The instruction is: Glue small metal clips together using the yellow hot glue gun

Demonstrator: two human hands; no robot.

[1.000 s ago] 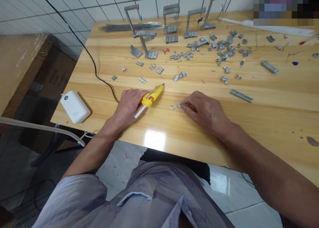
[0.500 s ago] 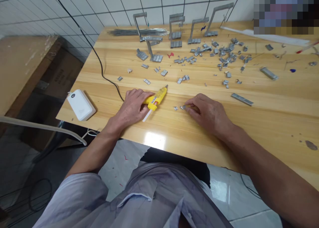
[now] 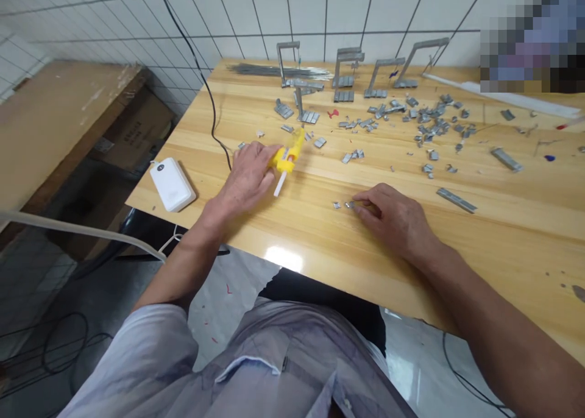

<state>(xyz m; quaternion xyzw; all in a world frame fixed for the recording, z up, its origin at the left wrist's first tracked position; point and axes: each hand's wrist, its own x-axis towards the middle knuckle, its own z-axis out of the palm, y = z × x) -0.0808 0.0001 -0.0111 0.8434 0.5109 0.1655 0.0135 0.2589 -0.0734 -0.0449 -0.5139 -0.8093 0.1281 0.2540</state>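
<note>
My left hand is wrapped round the handle of a yellow glue gun, whose nozzle points away from me toward the back of the table. A white glue stick sticks out of its rear end. On the right, my right hand rests on the wood with thumb and forefinger pinched at a small shiny metal piece. Just left of those fingertips lies another small metal piece. Which way the held piece is folded is too small to tell.
Several grey metal frames stand along the back, beside a bundle of thin rods. Loose metal bits are scattered at the right. A white power bank sits at the left edge, near a black cable. Another person shows at upper right.
My left hand has moved the glue gun forward, away from me, toward the metal frames. The right hand stays pinched at the small piece. The whole view has shifted somewhat.
</note>
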